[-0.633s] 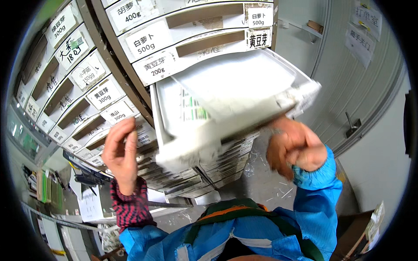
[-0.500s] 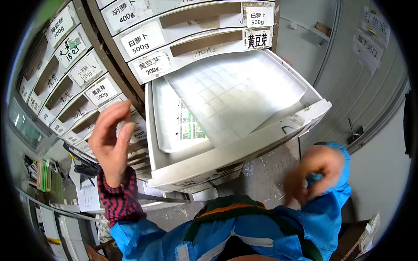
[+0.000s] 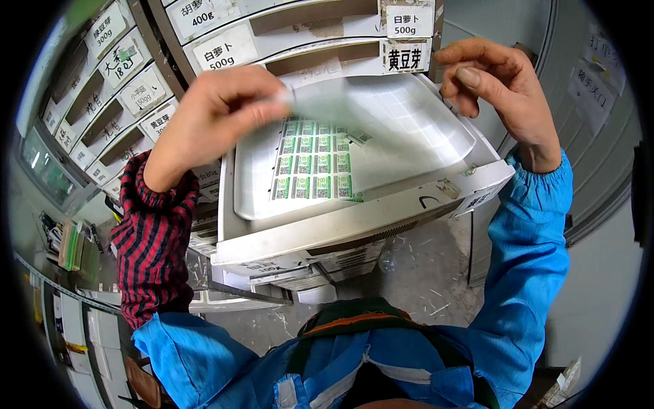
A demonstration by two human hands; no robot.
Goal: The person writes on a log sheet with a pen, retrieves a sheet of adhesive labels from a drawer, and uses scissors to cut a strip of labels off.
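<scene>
My left hand (image 3: 221, 119) is closed in a pinch on a corner of a thin translucent sheet (image 3: 323, 99), lifted over the back of an open drawer and smeared by motion. Under it, a sheet of small green-and-white printed labels (image 3: 313, 170) lies in a shallow white tray (image 3: 409, 160). One label-like piece (image 3: 359, 138) sits at a slant beside the sheet's upper right corner. My right hand (image 3: 501, 85) hovers over the drawer's right back corner, fingers loosely bent and apart, with nothing visible in them.
The pulled-out drawer (image 3: 368, 228) belongs to a cabinet whose closed drawers (image 3: 313, 31) rise behind it. Another labelled drawer stack (image 3: 112, 88) stands at the left. A grey door (image 3: 593, 102) is on the right, and the floor (image 3: 436, 273) shows scattered scraps.
The translucent sheet has been lifted off the tray by my left hand, uncovering more labels. My left hand moved right over the drawer; my right hand rose from low right to the drawer's back corner.
</scene>
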